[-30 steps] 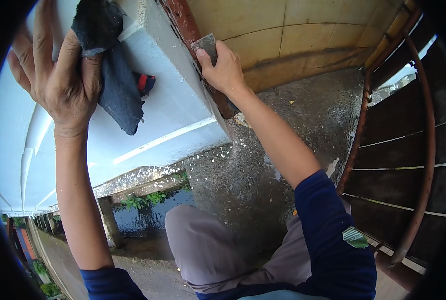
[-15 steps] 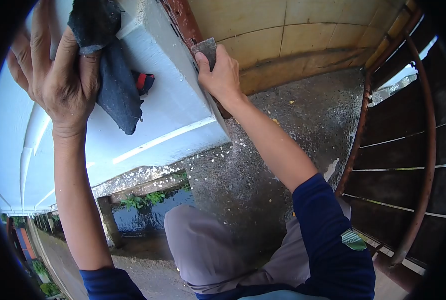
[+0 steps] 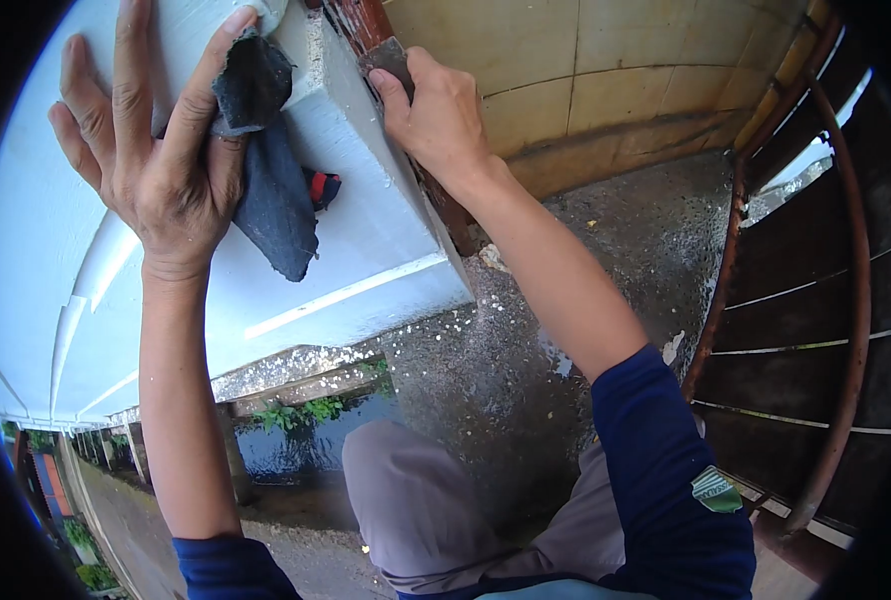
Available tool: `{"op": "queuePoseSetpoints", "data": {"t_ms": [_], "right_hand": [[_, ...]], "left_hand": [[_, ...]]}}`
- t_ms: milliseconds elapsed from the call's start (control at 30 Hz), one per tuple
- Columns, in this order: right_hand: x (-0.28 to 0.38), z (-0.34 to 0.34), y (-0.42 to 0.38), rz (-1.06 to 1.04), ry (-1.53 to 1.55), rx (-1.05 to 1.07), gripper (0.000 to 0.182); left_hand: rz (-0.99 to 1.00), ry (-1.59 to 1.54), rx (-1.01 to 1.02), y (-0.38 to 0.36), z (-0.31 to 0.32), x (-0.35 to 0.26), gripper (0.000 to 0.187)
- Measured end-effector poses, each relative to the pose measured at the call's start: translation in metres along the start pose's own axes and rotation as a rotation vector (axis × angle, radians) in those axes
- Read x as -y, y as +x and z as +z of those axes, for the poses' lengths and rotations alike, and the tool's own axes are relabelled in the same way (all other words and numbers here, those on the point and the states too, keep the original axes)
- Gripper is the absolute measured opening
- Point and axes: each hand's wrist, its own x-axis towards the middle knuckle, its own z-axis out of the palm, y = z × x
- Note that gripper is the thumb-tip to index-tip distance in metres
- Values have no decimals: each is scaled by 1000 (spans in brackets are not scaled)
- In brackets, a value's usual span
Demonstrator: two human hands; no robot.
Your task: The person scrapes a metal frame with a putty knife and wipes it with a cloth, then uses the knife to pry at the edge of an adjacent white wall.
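My left hand [image 3: 171,185] lies against the pale painted wall [image 3: 366,215] with its fingers spread. A dark grey cloth [image 3: 274,200] is caught between its thumb and index finger and hangs down the wall. A red and black scrap [image 3: 323,188] pokes out beside the cloth. My right hand [image 3: 441,120] grips a small flat grey scraper [image 3: 394,62] between thumb and fingers. The scraper rests against the worn red-brown post [image 3: 361,22] at the wall's edge, where patches of paint are broken. Its lower part is hidden in my hand.
Pale flakes [image 3: 446,325] are scattered over the wet concrete floor [image 3: 626,230]. A yellowish tiled wall [image 3: 616,95] curves behind the post. A rusty railing [image 3: 861,300] stands at the right. Dark water [image 3: 296,445] and green plants [image 3: 301,412] show below the wall.
My left hand and the cloth have shifted right along the wall. My right hand has moved up along the post with the scraper. The view has tilted slightly.
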Motion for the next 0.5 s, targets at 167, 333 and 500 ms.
{"op": "queuePoseSetpoints", "data": {"t_ms": [167,333,500], "right_hand": [[-24,-1,-29,-3,-216,153,21],[-9,-7,-13,-73,-259,84,22],[17,-22,60,-334,-255,29,21]], "left_hand": [[-18,16,1,0,0,0,30],[-79,111,82,-4,-6,-1,30],[-88,122,99,-1,-8,-4,31]]}}
